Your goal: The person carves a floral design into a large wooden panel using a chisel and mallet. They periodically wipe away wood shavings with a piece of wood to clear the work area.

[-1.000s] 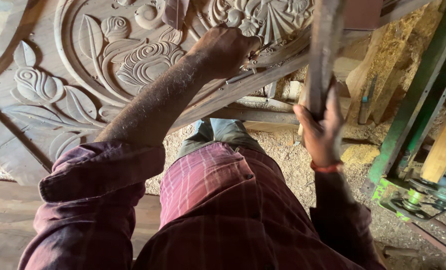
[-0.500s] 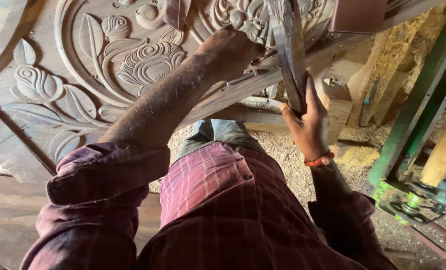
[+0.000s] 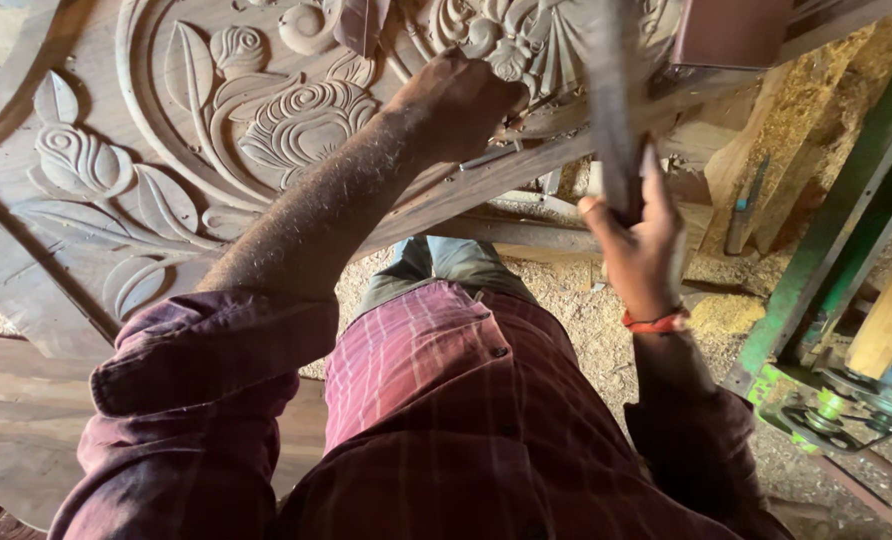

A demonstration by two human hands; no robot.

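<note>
So I'm looking down from the head cam and my left hand (image 3: 461, 100) is planted on the carved wooden panel (image 3: 216, 150), fist closed around what looks like a thin metal chisel (image 3: 491, 157). I can only see a sliver of the blade poking out under the knuckles, so I can't tell exactly how it's gripped. The right hand (image 3: 636, 245) is up beside it, fingers wrapped tight round the handle of a wooden mallet (image 3: 611, 100), which is blurred and rises toward the top of the picture. The mallet sits just to the right of the left fist, near but not touching.

The panel leans over my lap, its lower edge running diagonally from lower left up toward the right, and both hands work right at that edge. Flower and leaf carving fills the left side. To the right there's a green metal frame (image 3: 836, 250) close to the right elbow, so that side is tight. Below, between my knees, it's just sawdust floor (image 3: 606, 330). A plain wooden board (image 3: 6, 420) sits low on the left.
</note>
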